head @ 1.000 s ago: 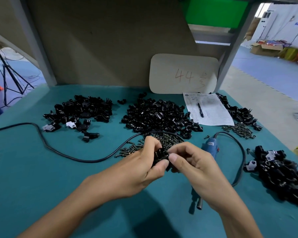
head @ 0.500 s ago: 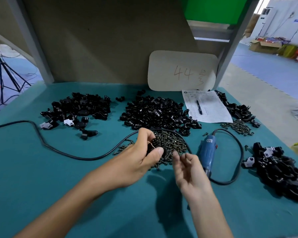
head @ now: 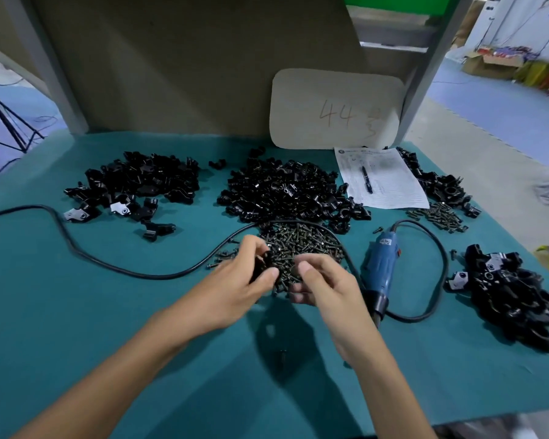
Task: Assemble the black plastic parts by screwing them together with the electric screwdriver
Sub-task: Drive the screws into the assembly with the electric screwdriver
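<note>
My left hand [head: 235,280] grips a small black plastic part [head: 260,264] just left of the heap of dark screws [head: 301,245]. My right hand [head: 320,283] lies on the near edge of that heap, thumb and curled fingers pinching at a screw. The blue electric screwdriver [head: 381,264] lies untouched on the teal table [head: 76,312], right of my right hand. Loose black parts form a big central pile [head: 282,191] behind the screws.
Other black-part piles lie at the left [head: 140,182], far right [head: 438,185] and near right [head: 514,296]. A black cable [head: 108,264] loops across the left side. Paper with a pen [head: 381,179] and a white board [head: 336,109] sit behind. One loose screw [head: 282,354] lies near me.
My hands came apart from the part they shared. The left one kept the part and moved toward the screw heap; the right hand reached into the heap and curled its fingers there.
</note>
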